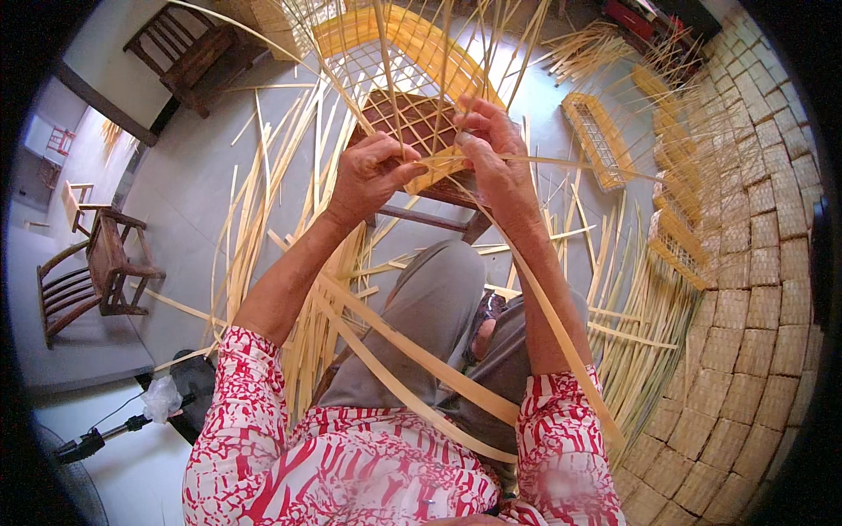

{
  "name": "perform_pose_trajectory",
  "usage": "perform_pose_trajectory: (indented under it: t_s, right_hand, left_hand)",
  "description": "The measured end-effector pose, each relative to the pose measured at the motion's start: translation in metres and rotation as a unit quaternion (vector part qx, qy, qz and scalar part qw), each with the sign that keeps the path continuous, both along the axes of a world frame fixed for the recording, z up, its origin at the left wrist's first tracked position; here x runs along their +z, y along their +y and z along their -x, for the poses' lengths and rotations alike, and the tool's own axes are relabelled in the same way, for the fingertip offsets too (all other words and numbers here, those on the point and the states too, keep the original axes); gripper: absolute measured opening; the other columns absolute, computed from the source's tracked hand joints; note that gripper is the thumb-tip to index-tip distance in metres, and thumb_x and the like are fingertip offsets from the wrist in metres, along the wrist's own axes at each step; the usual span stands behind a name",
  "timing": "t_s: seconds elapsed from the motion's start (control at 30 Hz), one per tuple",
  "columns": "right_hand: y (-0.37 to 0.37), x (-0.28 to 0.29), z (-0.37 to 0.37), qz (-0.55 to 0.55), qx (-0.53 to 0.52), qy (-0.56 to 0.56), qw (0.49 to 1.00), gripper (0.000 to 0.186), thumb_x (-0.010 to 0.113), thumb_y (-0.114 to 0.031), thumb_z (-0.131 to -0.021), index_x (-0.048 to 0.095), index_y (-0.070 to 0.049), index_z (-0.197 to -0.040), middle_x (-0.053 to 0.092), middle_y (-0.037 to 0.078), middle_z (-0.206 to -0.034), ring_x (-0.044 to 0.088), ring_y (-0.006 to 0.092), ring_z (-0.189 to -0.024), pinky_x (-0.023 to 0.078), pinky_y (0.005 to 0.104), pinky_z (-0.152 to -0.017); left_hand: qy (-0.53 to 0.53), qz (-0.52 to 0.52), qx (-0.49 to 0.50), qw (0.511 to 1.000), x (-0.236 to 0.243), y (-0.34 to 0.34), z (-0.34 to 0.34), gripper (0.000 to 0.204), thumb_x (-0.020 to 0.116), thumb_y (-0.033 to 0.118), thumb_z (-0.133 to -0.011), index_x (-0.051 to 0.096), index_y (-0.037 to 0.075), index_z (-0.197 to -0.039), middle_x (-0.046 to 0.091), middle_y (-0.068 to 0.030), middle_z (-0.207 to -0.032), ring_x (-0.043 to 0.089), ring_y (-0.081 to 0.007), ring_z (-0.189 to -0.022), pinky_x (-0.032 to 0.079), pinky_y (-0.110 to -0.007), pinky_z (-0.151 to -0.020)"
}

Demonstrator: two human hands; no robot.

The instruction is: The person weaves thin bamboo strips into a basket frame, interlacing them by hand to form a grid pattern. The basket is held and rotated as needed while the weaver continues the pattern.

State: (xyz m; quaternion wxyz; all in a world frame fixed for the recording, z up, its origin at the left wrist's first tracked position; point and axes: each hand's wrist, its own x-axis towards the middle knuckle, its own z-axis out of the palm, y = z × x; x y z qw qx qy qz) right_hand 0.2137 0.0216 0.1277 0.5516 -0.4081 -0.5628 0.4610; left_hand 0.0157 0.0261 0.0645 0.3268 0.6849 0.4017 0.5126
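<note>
A partly woven bamboo basket (465,66) lies ahead of me, with yellow plaited walls, an open lattice base and long loose strips standing up from its edge. Under it is a dark wooden stool (476,230). At the basket's near edge my left hand (373,175) pinches a thin bamboo strip (432,163) between thumb and fingers. My right hand (495,162) is closed just beside it, fingertips around strips at the same edge. One long strip (561,324) trails from there down past my right forearm. Wide strips (421,355) cross my lap.
Loose bamboo strips (289,193) litter the floor on both sides. Several yellow woven basket pieces (599,140) rest at the right, before a tall stack of woven baskets (745,324). Wooden chairs (110,263) stand at the left, near a black stand (105,436).
</note>
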Motion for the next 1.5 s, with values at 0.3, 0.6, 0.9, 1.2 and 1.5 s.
perform_pose_trajectory:
  t_s: [0.3, 0.6, 0.9, 1.2, 1.5]
  right_hand:
    - [0.017, 0.003, -0.026, 0.048, -0.098, 0.040, 0.993, 0.035, 0.047, -0.029, -0.099, 0.064, -0.003, -0.114, 0.060, 0.008, -0.113, 0.055, 0.0142, -0.093, 0.046, 0.0316, -0.080]
    - [0.047, -0.009, -0.050, 0.053, -0.015, 0.027, 0.998, 0.024, 0.057, -0.023, -0.092, 0.065, -0.009, -0.109, 0.063, 0.004, -0.099, 0.058, 0.0117, -0.085, 0.049, 0.0295, -0.077]
    - [0.047, -0.018, -0.058, 0.213, -0.147, 0.465, 0.846, 0.020, 0.043, -0.022, -0.105, 0.051, -0.004, -0.103, 0.060, 0.012, -0.097, 0.058, 0.0247, -0.087, 0.052, 0.0409, -0.080]
    - [0.016, -0.005, -0.056, 0.221, -0.201, 0.524, 0.798, 0.036, 0.053, -0.045, -0.098, 0.053, -0.009, -0.097, 0.058, 0.009, -0.096, 0.053, 0.0223, -0.091, 0.046, 0.0432, -0.084]
    - [-0.002, 0.001, -0.052, -0.069, 0.000, 0.061, 0.996, 0.094, 0.068, -0.070, -0.082, 0.045, -0.005, -0.146, 0.056, 0.011, -0.126, 0.059, 0.0164, -0.100, 0.051, 0.0336, -0.085]
  left_hand:
    - [0.030, -0.047, 0.028, 0.998, 0.010, -0.002, -0.006, 0.013, 0.081, 0.011, -0.084, 0.073, 0.001, -0.089, 0.062, -0.0032, -0.079, 0.061, -0.0091, -0.068, 0.050, -0.024, -0.061]
    - [0.032, -0.045, 0.036, 0.998, 0.004, 0.000, -0.003, 0.015, 0.078, 0.014, -0.088, 0.073, 0.001, -0.092, 0.064, -0.0053, -0.081, 0.064, -0.0128, -0.072, 0.054, -0.026, -0.064]
    - [0.000, -0.076, 0.064, 0.995, 0.001, 0.000, -0.008, 0.014, 0.073, 0.012, -0.092, 0.073, -0.001, -0.098, 0.063, -0.0044, -0.086, 0.061, -0.0118, -0.081, 0.050, -0.026, -0.071]
    - [-0.006, -0.012, 0.021, 1.000, 0.008, 0.001, -0.006, 0.012, 0.079, 0.012, -0.086, 0.074, 0.001, -0.089, 0.063, -0.0035, -0.079, 0.061, -0.0106, -0.073, 0.051, -0.025, -0.063]
    - [0.114, 0.071, -0.089, 0.987, 0.021, 0.011, 0.025, 0.014, 0.083, 0.012, -0.082, 0.074, 0.002, -0.084, 0.065, -0.0007, -0.072, 0.060, -0.0067, -0.063, 0.050, -0.023, -0.057]
